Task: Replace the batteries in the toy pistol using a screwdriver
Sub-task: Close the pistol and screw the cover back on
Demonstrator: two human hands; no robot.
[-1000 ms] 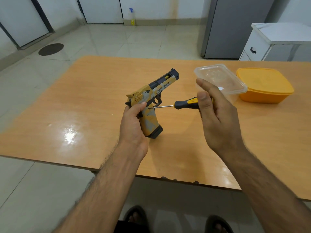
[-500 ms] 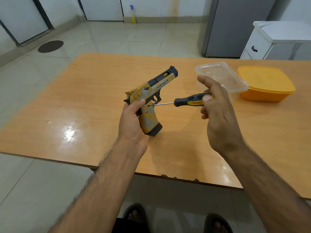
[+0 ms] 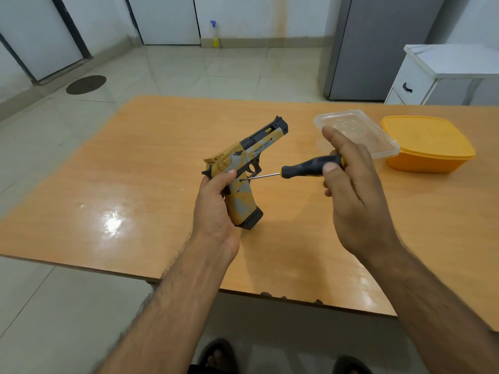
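A yellow, grey and black toy pistol (image 3: 244, 168) stands grip-down on the wooden table (image 3: 140, 184), barrel tilted up to the right. My left hand (image 3: 216, 209) wraps the back of its grip, thumb on the side. My right hand (image 3: 353, 190) holds a screwdriver (image 3: 310, 167) with a black and yellow handle between thumb and fingers, index finger raised. The thin metal shaft lies nearly level and its tip touches the upper part of the grip, just right of my left thumb.
A clear plastic container (image 3: 356, 130) and a yellow lidded box (image 3: 426, 144) sit at the table's right rear. Beyond the table stand a grey fridge (image 3: 378, 47) and a white cabinet (image 3: 442, 74). The table's near edge runs in front of my feet.
My right fingers have shifted along the screwdriver handle, which has rolled so less yellow shows. The pistol and my left hand stay in place, with the tip still on the grip.
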